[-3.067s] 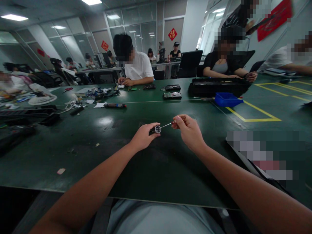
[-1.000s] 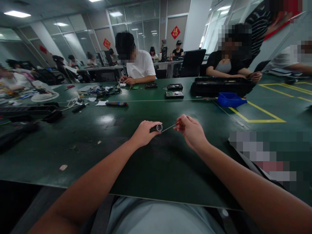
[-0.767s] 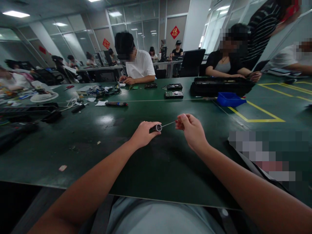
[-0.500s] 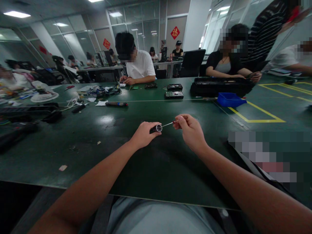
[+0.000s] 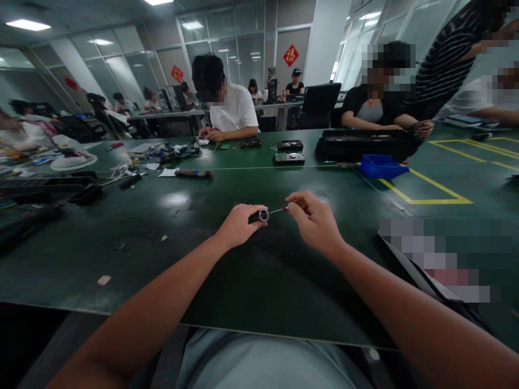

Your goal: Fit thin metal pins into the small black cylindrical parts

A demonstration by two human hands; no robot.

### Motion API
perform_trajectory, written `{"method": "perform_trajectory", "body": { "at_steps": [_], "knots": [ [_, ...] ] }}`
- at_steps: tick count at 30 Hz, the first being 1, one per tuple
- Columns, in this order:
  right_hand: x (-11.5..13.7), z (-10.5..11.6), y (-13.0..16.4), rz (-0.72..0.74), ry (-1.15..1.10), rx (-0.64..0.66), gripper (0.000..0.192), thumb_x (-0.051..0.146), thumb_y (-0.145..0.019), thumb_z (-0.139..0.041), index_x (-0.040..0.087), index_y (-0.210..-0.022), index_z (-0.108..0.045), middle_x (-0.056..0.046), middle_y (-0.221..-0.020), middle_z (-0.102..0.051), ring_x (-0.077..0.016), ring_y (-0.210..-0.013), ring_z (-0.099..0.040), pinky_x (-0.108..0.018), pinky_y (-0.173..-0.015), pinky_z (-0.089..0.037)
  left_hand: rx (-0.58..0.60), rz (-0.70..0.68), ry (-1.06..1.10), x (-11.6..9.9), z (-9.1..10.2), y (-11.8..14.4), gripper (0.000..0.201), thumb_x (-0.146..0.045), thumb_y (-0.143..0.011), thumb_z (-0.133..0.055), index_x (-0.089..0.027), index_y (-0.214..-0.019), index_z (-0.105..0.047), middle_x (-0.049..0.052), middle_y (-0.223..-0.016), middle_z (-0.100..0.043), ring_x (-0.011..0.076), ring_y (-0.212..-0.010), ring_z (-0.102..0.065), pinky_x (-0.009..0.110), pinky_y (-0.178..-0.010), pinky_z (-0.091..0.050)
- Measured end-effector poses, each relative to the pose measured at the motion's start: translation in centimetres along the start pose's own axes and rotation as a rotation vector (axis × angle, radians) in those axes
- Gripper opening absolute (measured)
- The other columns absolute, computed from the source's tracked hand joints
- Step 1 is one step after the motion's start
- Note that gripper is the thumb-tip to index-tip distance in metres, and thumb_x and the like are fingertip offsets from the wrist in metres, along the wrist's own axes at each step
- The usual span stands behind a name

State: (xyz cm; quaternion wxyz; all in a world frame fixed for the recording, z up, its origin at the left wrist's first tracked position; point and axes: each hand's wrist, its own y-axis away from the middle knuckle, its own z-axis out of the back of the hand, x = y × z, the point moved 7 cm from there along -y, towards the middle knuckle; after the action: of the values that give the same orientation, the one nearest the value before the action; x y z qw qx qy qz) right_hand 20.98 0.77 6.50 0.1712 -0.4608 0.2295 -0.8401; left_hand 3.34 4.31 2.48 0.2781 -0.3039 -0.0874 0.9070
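Green bench [image 5: 162, 254] at frame centre carried the left hand [image 5: 237, 226], its grip clamped on a small dark cylinder [image 5: 259, 216], while the right hand [image 5: 316, 224] pinched a thin screwdriver [image 5: 278, 210] at its end face, apparently mid-turning; steady alignment seemed needed next.

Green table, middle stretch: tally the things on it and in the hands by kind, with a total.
Small black cylinders: 1, in the left hand
Thin screwdrivers: 1, in the right hand
Blue trays: 1
Hard drives: 2
Total: 5
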Motion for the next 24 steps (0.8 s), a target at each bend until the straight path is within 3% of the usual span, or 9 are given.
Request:
{"method": "perform_trajectory", "body": {
  "at_steps": [6, 11, 17, 24],
  "knots": [
    [-0.27, -0.03, -0.02, -0.085, 0.08, 0.024, 0.033, 0.045, -0.098, -0.043, 0.022, -0.088, -0.065, 0.001, -0.06, -0.061, -0.0159, -0.056, -0.057, -0.03, -0.058, -0.039, 0.002, -0.024, -0.003, -0.03, -0.07, 0.0, 0.035, -0.031, -0.087, -0.069, -0.023, -0.12, -0.066, 0.005, -0.118, -0.07, 0.0241, -0.107, -0.062, 0.043, -0.097, -0.044],
    [0.08, -0.21, 0.09, -0.035, 0.06, 0.054, 0.026, 0.034, -0.097, -0.043, 0.023, -0.11, -0.061, -0.002, -0.075, -0.065, -0.0177, -0.066, -0.06, -0.031, -0.064, -0.041, -0.002, 0.0, -0.012, 0.2, 0.0, -0.07, 0.036, -0.032, -0.086, -0.07, -0.023, -0.121, -0.066, 0.006, -0.117, -0.07, 0.0244, -0.105, -0.062, 0.043, -0.097, -0.045],
    [-0.11, -0.48, 0.02, -0.038, 0.088, 0.081, 0.037, 0.045, -0.1, -0.037, 0.024, -0.091, -0.066, -0.001, -0.07, -0.063, -0.0179, -0.064, -0.058, -0.031, -0.061, -0.038, -0.004, -0.002, -0.016, 0.51, -0.17, -0.14, 0.037, -0.031, -0.085, -0.071, -0.022, -0.121, -0.066, 0.006, -0.117, -0.07, 0.0248, -0.107, -0.062, 0.043, -0.098, -0.045],
    [-0.11, -0.46, -0.04, -0.092, 0.087, 0.087, 0.027, 0.032, -0.096, -0.042, 0.021, -0.108, -0.064, -0.003, -0.078, -0.068, -0.0176, -0.063, -0.058, -0.031, -0.061, -0.039, -0.001, 0.017, -0.011, 0.47, -0.01, -0.12, 0.037, -0.03, -0.085, -0.071, -0.022, -0.121, -0.066, 0.006, -0.116, -0.07, 0.0241, -0.104, -0.063, 0.042, -0.098, -0.045]
  ]
}}
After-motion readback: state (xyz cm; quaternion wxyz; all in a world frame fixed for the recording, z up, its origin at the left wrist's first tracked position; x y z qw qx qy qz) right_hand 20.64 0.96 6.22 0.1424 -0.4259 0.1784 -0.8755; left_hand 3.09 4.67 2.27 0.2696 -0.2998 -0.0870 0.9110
